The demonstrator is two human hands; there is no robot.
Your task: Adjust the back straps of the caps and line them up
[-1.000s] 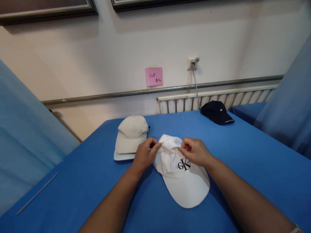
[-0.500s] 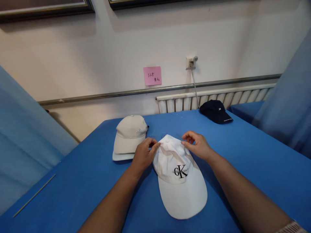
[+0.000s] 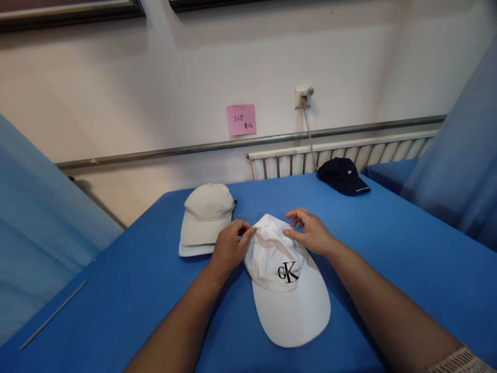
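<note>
White cap (image 3: 293, 313) lies on the tabletop (image 3: 135, 295) between your hands, visor toward you, crown creased. Your left hand (image 3: 232, 243) pinches the crown's left edge, probably to steady the soft cloth. Your right hand (image 3: 311, 234) is at the crown's other side, fingers parted, gripping nothing; thumb contact: cannot tell. Farther, left: beige cap (image 3: 207, 228) stacked on pale cap (image 3: 194, 251), whose hidden crown presumably nests inside. Far edge: navy cap (image 3: 341, 177), well apart, brim to the right.

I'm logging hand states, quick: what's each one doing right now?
Left hand: closed, pinching the white cap by its crown.
Right hand: open, at the crown; contact can't be told.
</note>
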